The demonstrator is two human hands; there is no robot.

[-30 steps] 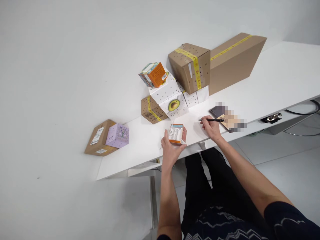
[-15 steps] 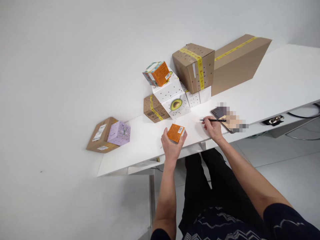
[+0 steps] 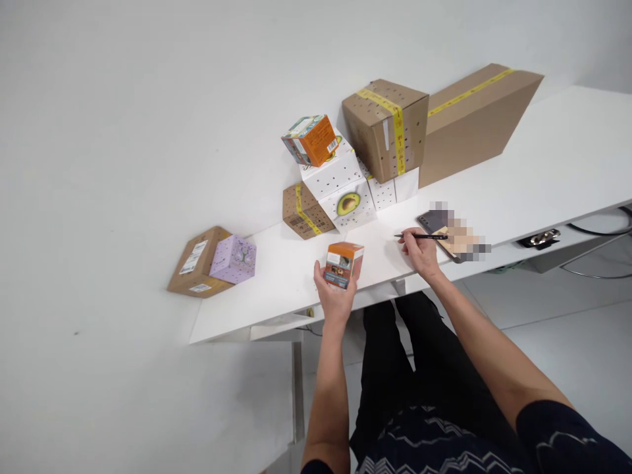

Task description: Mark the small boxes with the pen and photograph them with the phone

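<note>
My left hand (image 3: 334, 294) is closed around a small orange carton (image 3: 343, 263), held upright just above the near edge of the white table (image 3: 543, 164). Its printed picture side faces me. My right hand (image 3: 419, 253) rests on the table to the right and pinches a black pen (image 3: 419, 236), tip pointing left. Just right of that hand lies a dark phone on a tan card (image 3: 447, 234), partly blurred out.
A stack of boxes stands at the back: an orange and teal carton (image 3: 311, 139), white avocado boxes (image 3: 340, 194), a small taped brown box (image 3: 301, 212), two taped brown cartons (image 3: 388, 128). On the floor at left sit a brown box (image 3: 195, 261) and a lilac box (image 3: 233, 259).
My left hand has turned the small orange carton over: first its label side showed, then its orange top, now its picture side. The right hand and pen have stayed put.
</note>
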